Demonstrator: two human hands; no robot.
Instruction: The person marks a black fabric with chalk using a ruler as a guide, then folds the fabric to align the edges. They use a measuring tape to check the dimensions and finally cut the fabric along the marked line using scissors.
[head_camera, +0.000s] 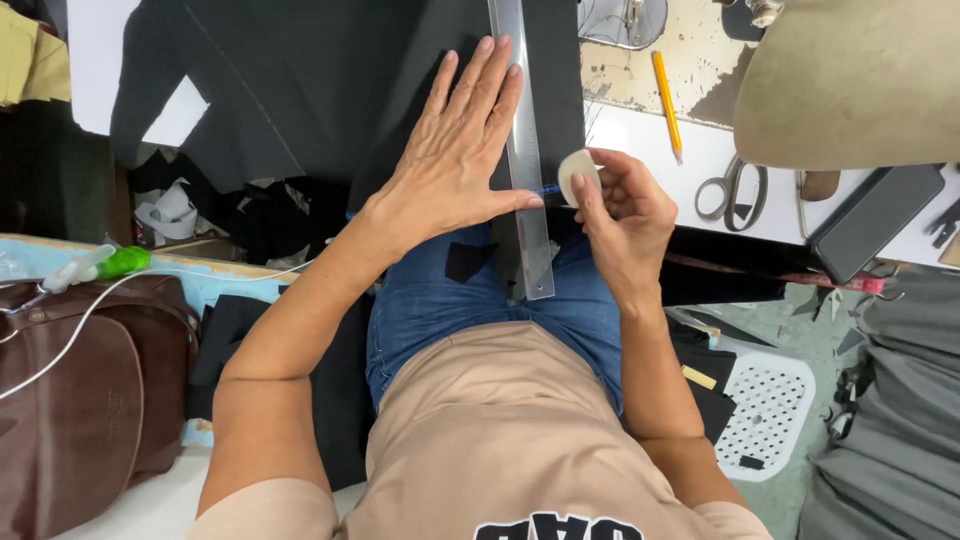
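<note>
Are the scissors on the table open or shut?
Shut: the scissors lie flat on the white table, handles side by side, blades together.

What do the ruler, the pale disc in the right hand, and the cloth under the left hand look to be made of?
Ruler: likely metal or clear plastic; grey, smooth, faint sheen.
Disc, pinched by the right hand: probably tailor's chalk; matte, off-white.
Cloth beside the left hand: dark woven fabric, matte, softly creased.

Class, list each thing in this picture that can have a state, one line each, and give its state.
Left hand: flat, fingers spread, pressing the ruler and cloth.
Right hand: pinching the chalk.
Clear plastic ruler: lying flat on the black cloth.
Pale rounded tailor's chalk: held at the ruler's edge.
Grey-handled scissors: lying on the table, blades hidden.
Yellow pencil: lying loose.
</note>
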